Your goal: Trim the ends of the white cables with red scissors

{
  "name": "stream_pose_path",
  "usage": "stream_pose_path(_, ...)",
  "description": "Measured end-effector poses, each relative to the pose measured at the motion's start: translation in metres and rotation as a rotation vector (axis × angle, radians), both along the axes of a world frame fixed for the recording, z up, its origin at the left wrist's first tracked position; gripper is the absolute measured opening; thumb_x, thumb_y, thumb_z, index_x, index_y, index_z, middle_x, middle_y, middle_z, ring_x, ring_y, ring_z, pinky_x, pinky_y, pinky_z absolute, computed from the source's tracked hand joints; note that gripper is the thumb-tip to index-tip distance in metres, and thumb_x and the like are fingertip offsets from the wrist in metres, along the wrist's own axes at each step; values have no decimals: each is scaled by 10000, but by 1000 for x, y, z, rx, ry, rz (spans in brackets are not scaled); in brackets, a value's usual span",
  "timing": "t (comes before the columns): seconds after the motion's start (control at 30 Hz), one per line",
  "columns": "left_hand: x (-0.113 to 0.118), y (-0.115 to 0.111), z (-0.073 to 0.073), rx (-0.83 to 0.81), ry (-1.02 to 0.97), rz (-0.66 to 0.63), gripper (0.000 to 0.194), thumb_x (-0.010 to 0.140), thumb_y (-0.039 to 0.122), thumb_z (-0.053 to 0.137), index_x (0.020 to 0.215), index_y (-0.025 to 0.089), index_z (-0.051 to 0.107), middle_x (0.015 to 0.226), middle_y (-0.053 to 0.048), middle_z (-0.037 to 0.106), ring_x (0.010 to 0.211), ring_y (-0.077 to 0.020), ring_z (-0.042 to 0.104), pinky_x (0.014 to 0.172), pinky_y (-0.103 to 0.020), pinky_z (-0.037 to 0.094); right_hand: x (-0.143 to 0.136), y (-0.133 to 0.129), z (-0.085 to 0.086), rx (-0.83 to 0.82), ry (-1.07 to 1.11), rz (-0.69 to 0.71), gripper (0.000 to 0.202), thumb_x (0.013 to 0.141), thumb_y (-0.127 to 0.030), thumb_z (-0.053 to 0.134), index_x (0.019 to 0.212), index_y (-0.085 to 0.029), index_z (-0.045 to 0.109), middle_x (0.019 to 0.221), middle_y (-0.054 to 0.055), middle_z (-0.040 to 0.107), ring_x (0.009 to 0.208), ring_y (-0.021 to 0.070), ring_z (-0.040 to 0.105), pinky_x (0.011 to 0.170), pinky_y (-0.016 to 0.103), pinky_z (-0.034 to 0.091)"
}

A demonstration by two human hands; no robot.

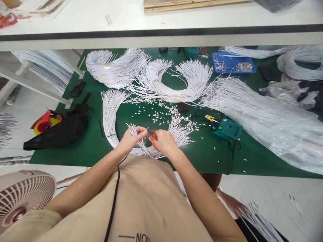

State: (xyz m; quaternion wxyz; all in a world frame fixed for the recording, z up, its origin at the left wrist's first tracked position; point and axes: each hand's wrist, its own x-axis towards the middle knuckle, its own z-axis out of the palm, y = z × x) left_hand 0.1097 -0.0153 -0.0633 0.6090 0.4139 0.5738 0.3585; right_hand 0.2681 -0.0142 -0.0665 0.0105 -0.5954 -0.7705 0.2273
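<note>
My left hand (133,137) is closed round the ends of a few white wires (132,128), near the front edge of the green table (202,153). Red-handled scissors (153,138) are in my right hand (164,141), their dark blades pointing at my left fingertips. Under both hands curves a bundle of white wires (109,114), its frayed ends fanning out at left and right. Small white cut pieces (158,116) lie scattered just beyond my hands.
More wire bundles (174,90) lie behind. At right are a green device (229,129), a yellow-handled tool (211,118), a blue tray (233,63) of small metal parts and a plastic-wrapped bundle (272,117). A red tape dispenser (46,122) and black bag (60,131) sit left. A shelf (126,20) spans above.
</note>
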Motion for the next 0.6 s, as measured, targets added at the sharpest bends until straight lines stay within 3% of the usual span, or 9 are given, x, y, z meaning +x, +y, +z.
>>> stream_pose_path(0.23,1,0,0,56,133,-31,305,660,394,667,795,125,620,614,-7,595,533,-104,500,517,-227,375,-4,-5,-2,95,-34,-7,342,845,-391,394,809,-158,641,804,94,646,780,221,606,670,296,391)
stream_pose_path(0.6,2,1,1,68,228,-86,283,718,403,593,746,122,612,625,-32,614,545,-115,517,532,-236,389,-8,-13,-10,115,-16,-46,302,847,-364,417,828,-157,635,825,103,634,801,214,584,693,297,388)
